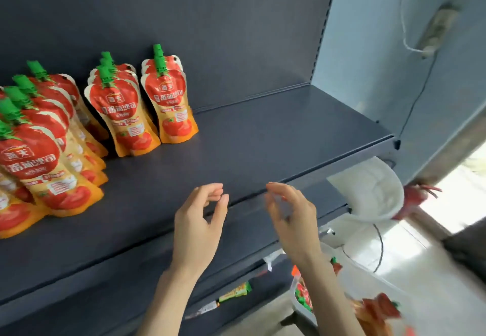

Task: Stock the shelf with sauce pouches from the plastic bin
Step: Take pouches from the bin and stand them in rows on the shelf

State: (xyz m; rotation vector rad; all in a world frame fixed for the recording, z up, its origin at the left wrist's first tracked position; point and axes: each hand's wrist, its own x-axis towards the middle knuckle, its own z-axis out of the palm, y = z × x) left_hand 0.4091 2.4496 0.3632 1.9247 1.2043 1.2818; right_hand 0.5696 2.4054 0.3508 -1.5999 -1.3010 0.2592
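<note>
Head view: plastic bin [364,280] holds sauce pouches [382,306].

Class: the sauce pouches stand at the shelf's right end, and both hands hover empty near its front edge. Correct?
No: the head view shows the sauce pouches on the left of the shelf. The left hand and right hand hover empty near its front edge.

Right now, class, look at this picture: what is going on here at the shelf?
A person is stocking the dark shelf with tomato sauce pouches. Several rows stand upright on its left part. The left hand and right hand hover at the front edge, each grip loose and empty. More pouches lie in the plastic bin at lower right.
</note>
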